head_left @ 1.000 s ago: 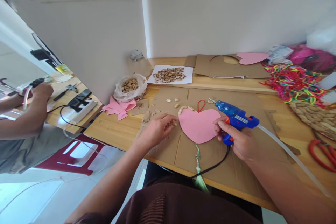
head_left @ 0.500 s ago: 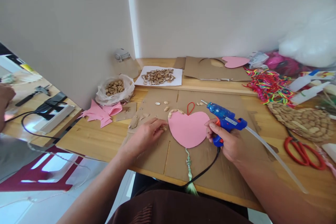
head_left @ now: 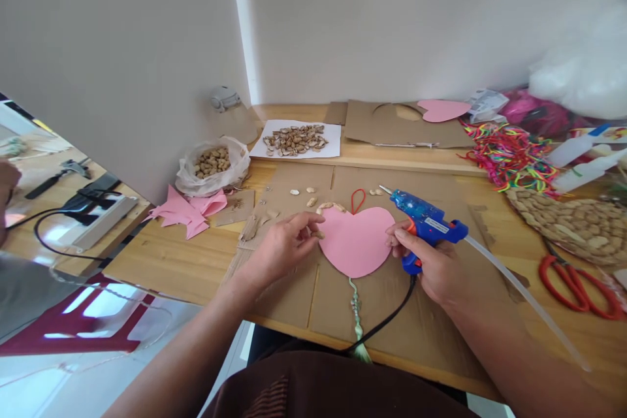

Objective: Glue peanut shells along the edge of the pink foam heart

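A pink paper heart (head_left: 356, 241) is lying on a cardboard sheet (head_left: 416, 333) on the desk (head_left: 181, 261). A few peanut shells (head_left: 327, 207) are sitting along its upper left edge; the rest of the rim is bare, so the edging looks barely begun. The left hand (head_left: 281, 249), fingers pinching one small shell, is touching the heart's left edge. The right hand (head_left: 434, 264) is gripping one blue glue gun (head_left: 425, 222) beside the heart's right edge. About four loose shells (head_left: 310, 191) are lying just beyond the heart. A second pink heart (head_left: 443, 109) is resting further back.

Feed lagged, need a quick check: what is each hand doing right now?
Left hand: fingertips pinched on a small shell piece at the pink heart edge.
Right hand: closed around the blue glue gun.
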Tool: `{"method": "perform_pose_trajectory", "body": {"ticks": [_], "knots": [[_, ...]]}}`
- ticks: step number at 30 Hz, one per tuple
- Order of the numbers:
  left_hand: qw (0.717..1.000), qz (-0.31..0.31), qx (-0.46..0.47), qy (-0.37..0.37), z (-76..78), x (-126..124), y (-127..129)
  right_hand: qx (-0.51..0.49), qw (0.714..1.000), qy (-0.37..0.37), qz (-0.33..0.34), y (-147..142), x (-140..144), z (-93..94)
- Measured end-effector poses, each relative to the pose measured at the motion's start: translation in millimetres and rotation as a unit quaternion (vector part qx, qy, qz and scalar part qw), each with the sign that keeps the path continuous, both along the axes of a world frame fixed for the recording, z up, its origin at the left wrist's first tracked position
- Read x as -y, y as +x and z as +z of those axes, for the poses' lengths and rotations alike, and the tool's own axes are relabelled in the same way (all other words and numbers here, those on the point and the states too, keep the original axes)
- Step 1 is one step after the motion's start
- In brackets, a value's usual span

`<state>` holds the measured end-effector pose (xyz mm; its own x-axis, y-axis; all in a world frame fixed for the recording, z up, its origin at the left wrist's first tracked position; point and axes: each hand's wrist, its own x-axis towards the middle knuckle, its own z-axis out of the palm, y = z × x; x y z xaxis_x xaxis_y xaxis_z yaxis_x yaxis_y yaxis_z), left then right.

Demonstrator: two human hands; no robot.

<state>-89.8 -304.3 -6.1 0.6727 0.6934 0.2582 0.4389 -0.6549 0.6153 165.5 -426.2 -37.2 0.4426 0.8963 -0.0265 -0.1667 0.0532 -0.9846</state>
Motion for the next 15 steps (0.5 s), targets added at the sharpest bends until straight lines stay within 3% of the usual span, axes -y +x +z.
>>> {"method": "perform_pose_trajectory", "body": {"ticks": [6, 15], "knots": [[0.995, -0.050, 0.049, 0.075, 9.0, 2, 25, -0.024, 0.999, 0.006, 0.029, -2, 1, 2.1], [0.986, -0.087, 0.057, 0.130, 3.2, 1, 38, -0.026, 0.999, -0.001, 0.027, -1, 0, 1.5]]}}
